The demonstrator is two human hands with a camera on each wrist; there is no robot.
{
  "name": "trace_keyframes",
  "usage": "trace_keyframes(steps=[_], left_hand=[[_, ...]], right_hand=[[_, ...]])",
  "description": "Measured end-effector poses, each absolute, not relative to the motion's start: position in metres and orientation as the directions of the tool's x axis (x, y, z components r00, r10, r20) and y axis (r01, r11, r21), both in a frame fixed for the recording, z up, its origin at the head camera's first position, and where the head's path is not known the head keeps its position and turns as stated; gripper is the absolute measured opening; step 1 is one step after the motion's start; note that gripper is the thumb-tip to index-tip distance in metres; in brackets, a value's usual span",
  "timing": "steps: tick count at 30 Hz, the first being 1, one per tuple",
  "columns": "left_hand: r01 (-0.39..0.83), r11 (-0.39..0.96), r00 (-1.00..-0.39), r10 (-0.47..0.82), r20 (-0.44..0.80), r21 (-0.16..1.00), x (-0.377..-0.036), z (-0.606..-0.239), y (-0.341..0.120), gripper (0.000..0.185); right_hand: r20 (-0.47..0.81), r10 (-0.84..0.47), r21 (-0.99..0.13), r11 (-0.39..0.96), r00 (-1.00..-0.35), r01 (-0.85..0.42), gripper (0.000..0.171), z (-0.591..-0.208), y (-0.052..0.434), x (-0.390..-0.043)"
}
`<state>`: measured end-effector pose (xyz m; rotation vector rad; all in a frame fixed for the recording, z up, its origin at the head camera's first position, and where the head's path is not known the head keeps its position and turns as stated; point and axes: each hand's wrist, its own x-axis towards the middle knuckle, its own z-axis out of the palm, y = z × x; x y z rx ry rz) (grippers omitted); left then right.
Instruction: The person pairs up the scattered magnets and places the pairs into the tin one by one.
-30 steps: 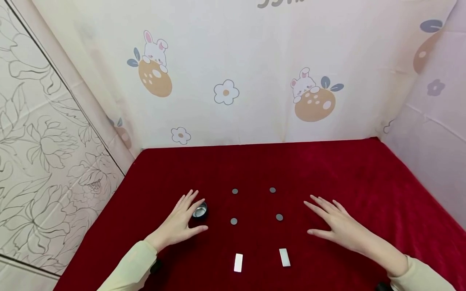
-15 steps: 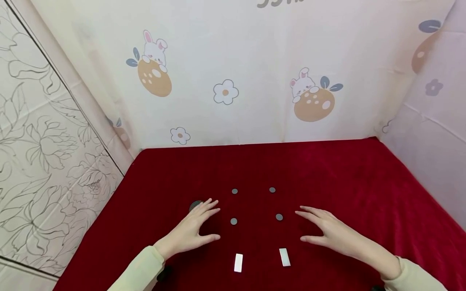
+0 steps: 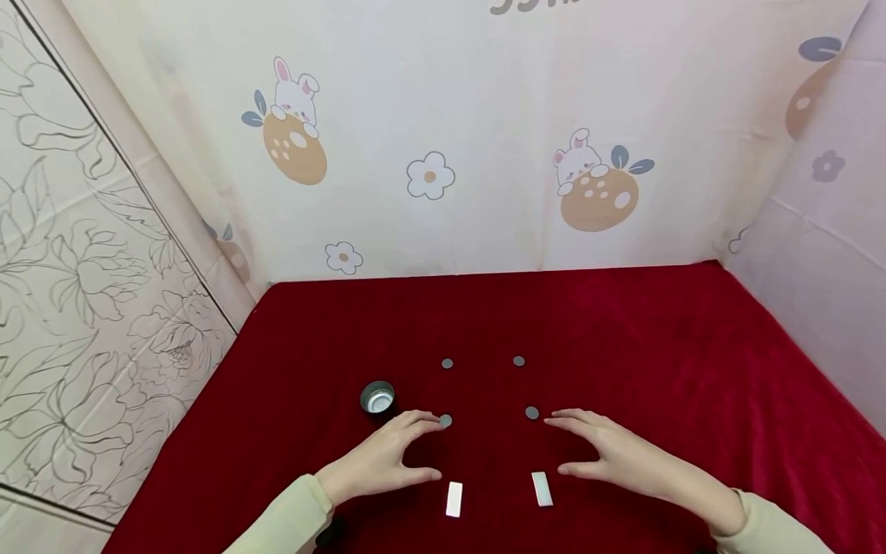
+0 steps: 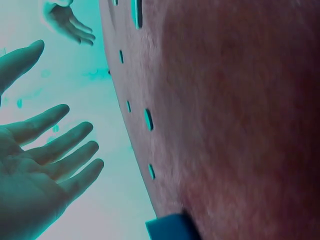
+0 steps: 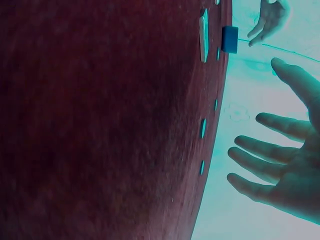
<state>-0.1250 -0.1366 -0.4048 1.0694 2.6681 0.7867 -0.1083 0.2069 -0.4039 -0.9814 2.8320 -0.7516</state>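
On the red cloth (image 3: 623,331) lie several small grey discs; the near pair are the left disc (image 3: 445,420) and the right disc (image 3: 531,413). Two white bars (image 3: 454,498) (image 3: 541,488) lie closer to me. My left hand (image 3: 408,450) hovers with fingers spread, its fingertips at the near left disc, holding nothing. My right hand (image 3: 581,446) is also spread and empty, its fingertips just right of the near right disc. The left wrist view shows the left hand (image 4: 45,165) open and off the cloth; the right wrist view shows the right hand (image 5: 280,170) the same way.
A small shiny metal cup (image 3: 378,398) stands just beyond and left of my left hand. Two more discs (image 3: 447,363) (image 3: 518,361) lie farther back. Patterned fabric walls (image 3: 429,177) close in the back and right sides; a tiled wall (image 3: 83,292) is at the left.
Both hands have slid inward and nearer to me. The left hand has moved right off the metal cup, which now shows fully. Nothing was picked up.
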Motion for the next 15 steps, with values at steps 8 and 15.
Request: trace_keyframes(steps=[8,15], left_hand=[[0.625,0.572,-0.681,0.732,0.013,0.531,-0.122,-0.409,-0.125,0.047],[0.637,0.555,-0.636,0.770,-0.041,0.534,-0.121,-0.414,-0.118,0.042]], right_hand=[[0.057,-0.643,-0.541,0.623,-0.763,-0.566,0.049,-0.405,0.200,-0.105],[0.051,-0.688,-0.591,0.563,-0.724,-0.577,0.044,-0.409,0.194,-0.104]])
